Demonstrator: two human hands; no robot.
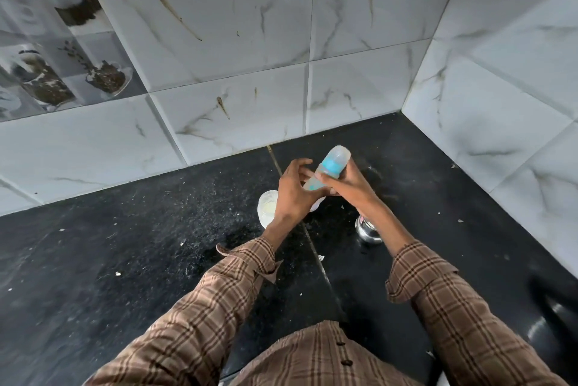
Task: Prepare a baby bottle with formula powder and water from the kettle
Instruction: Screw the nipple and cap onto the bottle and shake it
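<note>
Right hand (345,187) grips tilted baby bottle (331,168) above black counter (140,245); left hand (292,190) beside it, fingers spread. 1 steel vessel (369,229) stands under right forearm.

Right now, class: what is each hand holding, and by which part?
The right hand grips the baby bottle around its middle, near the blue collar. The left hand holds nothing; its fingers are spread beside the bottle.
</note>
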